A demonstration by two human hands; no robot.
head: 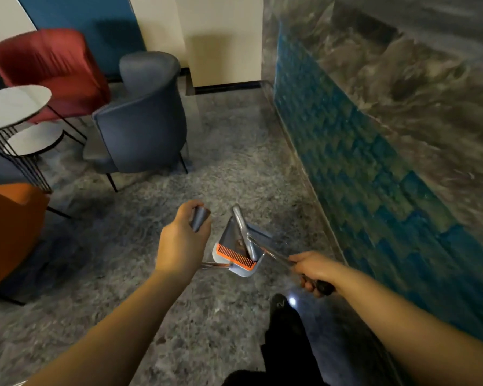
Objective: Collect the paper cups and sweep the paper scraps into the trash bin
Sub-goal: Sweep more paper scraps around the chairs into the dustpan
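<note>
Left hand [183, 235] fingers [191, 204] wrapped round grey handle [200, 220], steadying dustpan [236, 246] just beyond. Right hand [314, 270] fingers curled round broom handle [271, 253], head resting in pan for carrying. No cups, scraps, bin visible.

Both forearms bare to the frame edge, no sleeves, watch or rings showing on left hand [183, 240] or right hand [314, 270]; black trousers [287, 349] and a black shoe [280, 302] with a small pale mark on top.
</note>
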